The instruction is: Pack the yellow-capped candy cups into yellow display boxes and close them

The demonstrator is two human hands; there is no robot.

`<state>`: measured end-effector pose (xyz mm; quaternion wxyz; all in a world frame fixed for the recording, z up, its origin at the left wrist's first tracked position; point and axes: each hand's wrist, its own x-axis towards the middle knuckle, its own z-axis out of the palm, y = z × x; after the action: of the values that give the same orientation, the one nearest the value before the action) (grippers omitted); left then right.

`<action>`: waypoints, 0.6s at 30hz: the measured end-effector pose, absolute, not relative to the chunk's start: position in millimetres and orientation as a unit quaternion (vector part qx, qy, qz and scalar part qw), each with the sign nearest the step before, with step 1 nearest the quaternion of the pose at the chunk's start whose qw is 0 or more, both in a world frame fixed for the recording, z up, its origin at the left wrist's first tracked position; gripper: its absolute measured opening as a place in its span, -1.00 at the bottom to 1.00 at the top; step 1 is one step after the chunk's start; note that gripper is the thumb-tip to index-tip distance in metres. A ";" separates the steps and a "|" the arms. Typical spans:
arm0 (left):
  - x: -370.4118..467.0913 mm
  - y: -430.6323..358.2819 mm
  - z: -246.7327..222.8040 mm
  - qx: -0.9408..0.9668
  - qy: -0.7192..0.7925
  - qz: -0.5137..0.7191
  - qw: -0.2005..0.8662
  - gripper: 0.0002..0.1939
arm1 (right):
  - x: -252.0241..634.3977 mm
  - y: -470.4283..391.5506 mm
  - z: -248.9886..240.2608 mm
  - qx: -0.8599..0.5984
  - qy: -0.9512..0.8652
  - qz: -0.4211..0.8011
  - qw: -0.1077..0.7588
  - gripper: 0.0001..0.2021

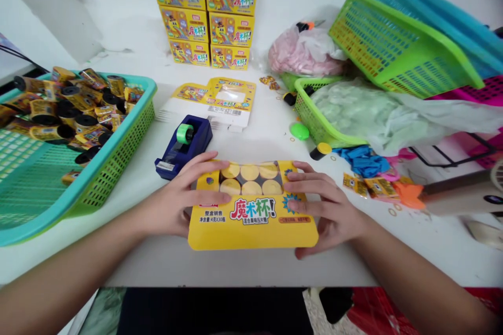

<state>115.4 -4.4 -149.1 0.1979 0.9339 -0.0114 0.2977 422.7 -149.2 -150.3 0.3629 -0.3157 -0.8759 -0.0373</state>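
Note:
Between my two hands is a yellow candy box (253, 227) with colourful printed lettering, near the table's front edge. Through its clear window show several round yellow caps (250, 171). My left hand (183, 193) grips the box's left side, fingers laid over the top panel. On the right side, my right hand (330, 204) holds it likewise, with the fingers spread over the printed face and the thumb low at the front corner. The box's front flap juts out toward me. Just beyond my left hand stands a blue tape dispenser (184, 146) with a green roll.
At the left is a teal basket (145, 115) of small wrapped bottles. Flat box blanks (231, 112) lie behind the dispenser. Stacked yellow boxes (228, 29) stand against the wall. A green basket (318, 120) with plastic bags, a loose bottle (320, 152) and a tilted green basket (396, 42) occupy the right.

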 end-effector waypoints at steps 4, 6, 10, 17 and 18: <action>114.4 -7.1 -147.6 0.935 0.005 0.277 0.224 -0.33 | 418.2 -155.2 -144.9 -0.362 -0.864 0.027 0.348 -0.27; 115.6 -5.5 -148.5 0.931 0.012 0.275 0.240 -0.31 | 416.5 -154.3 -142.8 -0.390 -0.855 0.066 0.335 -0.26; 117.1 -3.4 -151.6 0.917 0.017 0.287 0.278 -0.34 | 415.6 -148.7 -142.7 -0.381 -0.860 0.114 0.320 -0.31; 116.7 -18.8 -143.8 0.905 0.031 0.301 0.299 -0.23 | 410.4 -154.1 -148.4 -0.377 -0.847 0.063 0.369 -0.36; 117.7 -21.3 -142.3 0.898 0.026 0.319 0.301 -0.31 | 409.5 -155.1 -148.5 -0.376 -0.848 0.052 0.371 -0.37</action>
<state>117.7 -21.3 -142.3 0.3009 0.8984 0.0262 0.3189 409.5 -155.1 -148.5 0.3706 -0.3761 -0.8476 0.0521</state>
